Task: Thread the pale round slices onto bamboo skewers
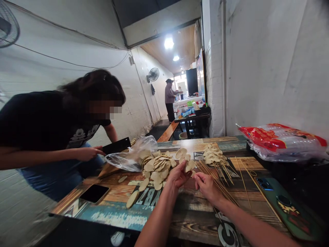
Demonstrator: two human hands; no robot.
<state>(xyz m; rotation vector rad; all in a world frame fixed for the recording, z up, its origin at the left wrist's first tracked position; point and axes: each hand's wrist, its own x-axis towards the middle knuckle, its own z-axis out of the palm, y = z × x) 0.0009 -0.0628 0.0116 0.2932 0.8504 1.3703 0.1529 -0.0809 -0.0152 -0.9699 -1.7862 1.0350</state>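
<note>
Head view: pale slices (183, 156) clamped in the left hand (178, 175) above the desk (115, 212), the right hand (207, 186) beside them, its grip pinched together on what I cannot tell, sticks (209, 169) crowding it, then a slice heap (157, 165), plastic bag (123, 161) and black phone (95, 193).

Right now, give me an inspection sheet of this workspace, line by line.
Surface: patchwork-patterned table.
Job's things: pale slice heap; thin sticks; skewered slices.
Clutter: black-screened phone; green phone; red-and-clear package; plastic bag.
Fingers: left fingers grip held slices; right fingers curl closed beside them, contents unclear.
Cables: wall cable, upper left.
Surroundings: co-worker holding a dark cleaver; second person farther back; wall fan.
</note>
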